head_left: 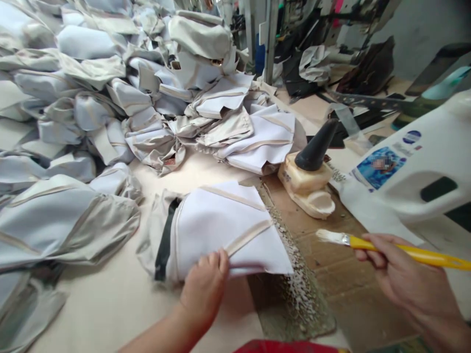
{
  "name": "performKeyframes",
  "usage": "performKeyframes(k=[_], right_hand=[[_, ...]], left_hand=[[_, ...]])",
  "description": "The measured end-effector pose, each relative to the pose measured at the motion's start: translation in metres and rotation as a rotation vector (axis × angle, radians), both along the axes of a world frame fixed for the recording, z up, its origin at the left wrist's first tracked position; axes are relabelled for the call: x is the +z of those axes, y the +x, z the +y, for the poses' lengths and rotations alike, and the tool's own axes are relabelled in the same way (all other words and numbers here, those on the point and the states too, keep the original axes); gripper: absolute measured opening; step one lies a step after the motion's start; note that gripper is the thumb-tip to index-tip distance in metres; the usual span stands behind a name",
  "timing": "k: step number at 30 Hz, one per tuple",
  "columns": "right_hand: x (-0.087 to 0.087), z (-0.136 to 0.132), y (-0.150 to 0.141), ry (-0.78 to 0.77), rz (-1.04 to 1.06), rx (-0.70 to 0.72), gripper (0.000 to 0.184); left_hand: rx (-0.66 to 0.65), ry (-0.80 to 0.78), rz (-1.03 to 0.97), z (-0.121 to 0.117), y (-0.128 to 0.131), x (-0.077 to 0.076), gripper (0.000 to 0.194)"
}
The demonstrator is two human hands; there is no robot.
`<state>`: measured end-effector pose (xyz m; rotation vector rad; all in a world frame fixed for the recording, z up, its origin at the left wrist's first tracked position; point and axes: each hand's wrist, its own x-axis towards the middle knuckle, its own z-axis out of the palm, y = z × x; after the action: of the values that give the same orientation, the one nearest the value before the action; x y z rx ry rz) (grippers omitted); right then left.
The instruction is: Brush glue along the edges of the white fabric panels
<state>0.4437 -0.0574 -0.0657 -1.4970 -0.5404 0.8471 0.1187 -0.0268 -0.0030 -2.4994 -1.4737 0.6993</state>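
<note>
My left hand grips the near edge of a white fabric piece with beige seam tapes and a black strip along its left side. The piece lies on the table, its right edge over a glue-crusted board. In my right hand is a paintbrush with a yellow handle and pale bristles, held level and apart from the fabric. Beyond the bristles stands a glue-stained container with a black cone-shaped top.
A large heap of similar white and grey fabric pieces covers the back and left of the table. On the right stands a big white plastic jug with a blue label. Machinery and dark material lie behind it.
</note>
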Motion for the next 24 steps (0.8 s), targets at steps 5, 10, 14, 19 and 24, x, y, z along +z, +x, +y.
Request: performKeyframes(k=[5, 10, 14, 19, 24], right_hand=[[0.008, 0.013, -0.007, -0.048, 0.160, -0.081, 0.015], [0.018, 0.047, -0.034, 0.002, 0.271, -0.027, 0.018], [0.014, 0.089, -0.058, 0.050, 0.156, 0.098, 0.020], [-0.002, 0.133, -0.079, -0.084, -0.221, 0.352, 0.022], [-0.012, 0.182, -0.099, -0.162, -0.535, 0.458, 0.025]], left_hand=[[0.017, -0.299, -0.099, -0.016, 0.011, -0.030, 0.034], [-0.167, -0.279, -0.420, 0.047, 0.028, 0.007, 0.030], [-0.183, -0.151, -0.529, 0.108, 0.048, -0.015, 0.042], [-0.140, -0.208, -0.549, 0.136, 0.058, -0.060, 0.048], [-0.118, -0.197, -0.646, 0.132, 0.054, -0.071, 0.047]])
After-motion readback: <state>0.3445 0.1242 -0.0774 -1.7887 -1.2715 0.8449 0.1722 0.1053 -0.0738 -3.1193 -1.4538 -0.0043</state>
